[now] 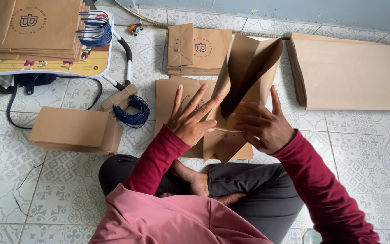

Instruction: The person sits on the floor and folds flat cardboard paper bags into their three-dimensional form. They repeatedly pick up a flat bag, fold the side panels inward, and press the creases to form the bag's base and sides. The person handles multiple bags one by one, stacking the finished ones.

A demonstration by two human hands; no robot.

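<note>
A brown paper bag (249, 68) stands half-formed in front of me, its mouth opened upward and its bottom flaps folded toward me. My left hand (190, 118) lies flat with fingers spread against the bag's lower left side. On the lower right, my right hand (262, 126) presses the bottom fold with its fingers, thumb raised. Under the bag lies a flat brown bag (172, 97) on the tiled floor.
Stacks of flat brown paper bags lie around: one pile (201, 52) behind, large sheets (353, 74) at right, a small stack (75, 131) at left. Blue cord bundles (134, 113) lie at left. A low folding table (93, 65) holds more bags at top left.
</note>
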